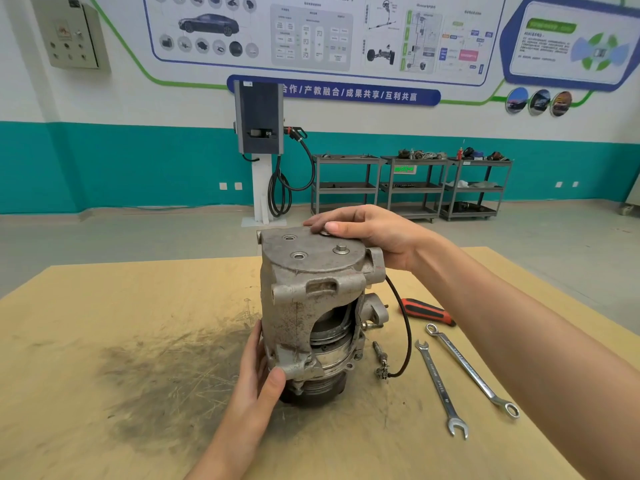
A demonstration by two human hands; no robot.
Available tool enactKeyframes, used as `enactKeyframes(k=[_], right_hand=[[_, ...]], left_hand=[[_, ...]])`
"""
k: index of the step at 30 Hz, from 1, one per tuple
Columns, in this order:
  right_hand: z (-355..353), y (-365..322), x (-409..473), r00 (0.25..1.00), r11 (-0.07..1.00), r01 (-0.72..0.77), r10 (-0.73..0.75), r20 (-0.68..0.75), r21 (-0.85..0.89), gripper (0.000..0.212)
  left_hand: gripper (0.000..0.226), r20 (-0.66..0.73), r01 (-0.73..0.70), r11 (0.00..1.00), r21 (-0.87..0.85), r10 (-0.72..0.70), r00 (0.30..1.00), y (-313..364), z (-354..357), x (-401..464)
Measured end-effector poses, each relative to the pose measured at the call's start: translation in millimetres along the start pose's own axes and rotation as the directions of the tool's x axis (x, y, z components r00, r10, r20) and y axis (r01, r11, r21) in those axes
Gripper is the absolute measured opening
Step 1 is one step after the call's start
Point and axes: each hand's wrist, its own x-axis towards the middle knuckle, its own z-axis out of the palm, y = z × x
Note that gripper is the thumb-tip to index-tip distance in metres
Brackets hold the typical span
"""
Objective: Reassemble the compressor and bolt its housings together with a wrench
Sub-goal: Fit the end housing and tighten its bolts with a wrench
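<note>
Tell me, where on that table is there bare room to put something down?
Left of the compressor, from the dark stain to the table edge. Crowded on the right: two wrenches, red-handled tool, cable.

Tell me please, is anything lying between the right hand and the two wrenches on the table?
Nothing visible blocks the way. The right hand rests on top of the compressor; the wrenches lie on the bare table below the right forearm. Only the thin black cable hangs beside them.
</note>
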Motion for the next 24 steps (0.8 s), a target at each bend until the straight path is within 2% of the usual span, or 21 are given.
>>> enactKeyframes(k=[4,6,12,15,19,21,23,24], right_hand=[[3.5,-1.7,5.2,0.997,1.0,-0.015,0.015,-0.07,0.006,0.006],[4.3,-1.7,7.6,0.994,1.0,-0.018,0.017,-0.107,-0.006,0.01],[1.8,-1.2,2.5,0.999,0.998,-0.032,0.034,-0.041,0.05,0.014],[3.6,-3.1,4.6,0.993,0.999,-0.041,0.041,-0.107,0.008,0.006],[9.3,-7.0,6.7,0.981,0.993,-0.046,0.025,-0.191,-0.11,0.019],[11.9,-8.6,0.4,0.976,0.993,-0.054,0.03,-0.216,-0.105,0.023],[7.7,-6.5,-10.0,0.95,0.996,0.037,-0.062,-0.306,-0.086,0.03],[3.5,-2.3,-17.9,0.913,0.987,0.127,-0.155,-0.377,-0.097,0.026]], left_hand=[[0.108,0.005,-0.002,1.0,0.005,0.002,1.0,1.0,0.3,0.4],[0.108,0.005,0.0,1.0,0.007,0.0,1.0,1.3,0.2,0.7],[0.107,0.002,0.006,1.0,0.013,-0.006,1.0,0.7,-0.5,0.9],[0.107,0.006,0.007,1.0,0.017,-0.007,1.0,0.7,-0.1,0.5],[0.11,-0.003,-0.004,1.0,0.015,0.004,1.0,1.5,0.8,-1.1],[0.106,-0.004,-0.007,1.0,0.01,0.007,1.0,2.3,1.8,-1.3],[0.098,-0.006,-0.003,1.0,-0.01,0.003,1.0,1.3,1.5,-0.8],[0.102,-0.007,-0.006,1.0,-0.017,0.006,1.0,1.1,1.2,-0.4]])
